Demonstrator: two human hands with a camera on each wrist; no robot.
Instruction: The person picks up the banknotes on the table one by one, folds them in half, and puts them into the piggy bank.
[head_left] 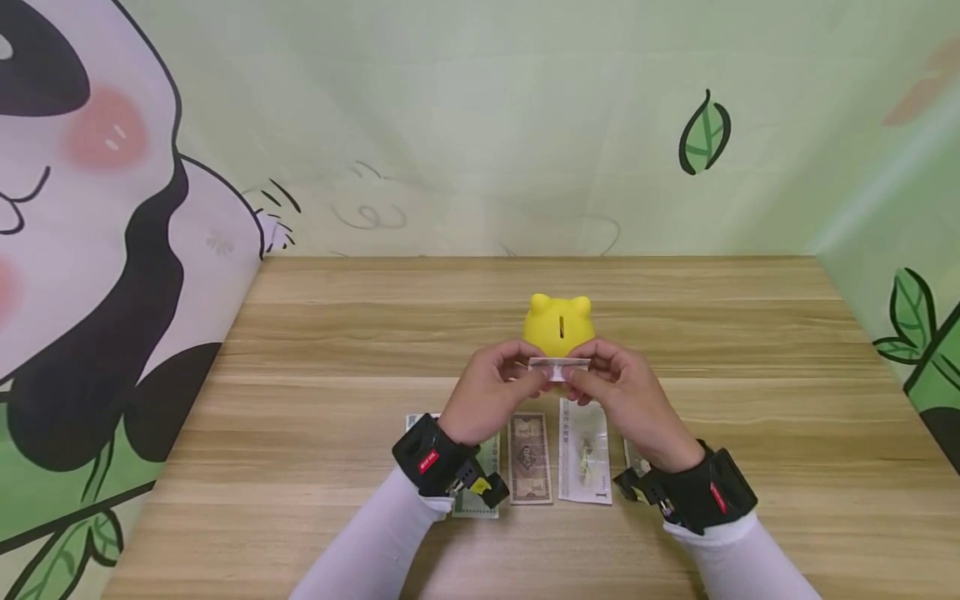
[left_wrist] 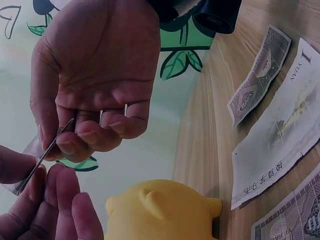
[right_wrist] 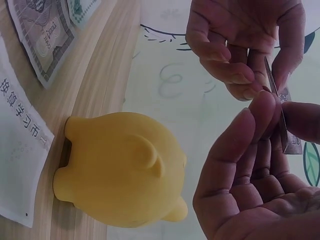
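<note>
Left hand [head_left: 483,396] and right hand [head_left: 637,400] are raised in front of the body, close together, each pinching one end of a narrow, pale grey, apparently folded paper banknote [head_left: 558,363] between thumb and fingers. The strip is held clear of the table, its length running from left to right; both wrist views show it nearly edge-on. The step in hand appears to be folding or creasing the note to a narrower width. Just beyond the fingers stands a yellow, rounded, pig-shaped money bank [head_left: 542,331], upright, its dark narrow slot [head_left: 561,327] running away from the person. If insertion is intended, the next move calls for turning the strip into line with the slot and keeping the crease pressed flat; a loose fold could catch at the edge. Nearer the person, a green paper note [head_left: 474,507], a brownish-purple paper note [head_left: 529,458] and a white paper note [head_left: 585,454] lie on the light wood-grain table [head_left: 315,333].
</note>
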